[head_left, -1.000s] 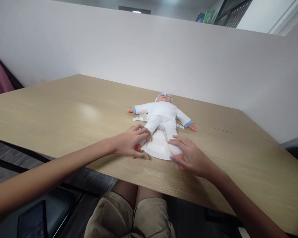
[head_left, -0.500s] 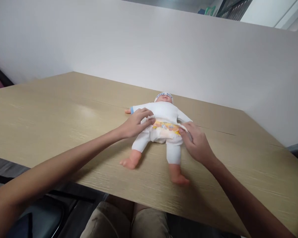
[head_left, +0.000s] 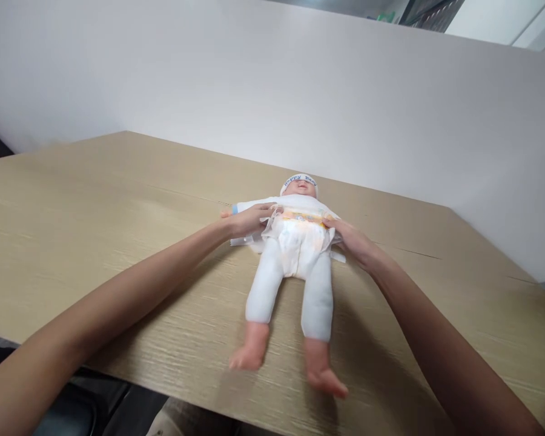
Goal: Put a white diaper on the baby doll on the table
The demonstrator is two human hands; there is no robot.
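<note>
A baby doll [head_left: 317,297] in white clothing lies on its back, head away from me and bare feet towards me. Its cap carries blue lettering. Around its hips is a white diaper [head_left: 297,248] with an orange-yellow printed waistband. My left hand [head_left: 251,220] grips the waistband at the left side, fingertips partly hidden by the ruffled edge. At the opposite end of the waistband, my right hand [head_left: 350,237] pinches the edge between thumb and fingers. A loose side tab [head_left: 338,257] sticks out below my right hand, and another pale flap [head_left: 241,241] lies under my left wrist.
The doll rests on a wide wood-grain table [head_left: 118,200]. A pale partition wall [head_left: 209,79] rises behind the table's far edge. Below the near edge, a dark chair [head_left: 68,415] and part of my lap show.
The diaper front now sits higher on the doll's belly, with its side flaps showing. The doll's legs reach farther towards me. Both hands remain at the waistband, and the view has shifted slightly.
</note>
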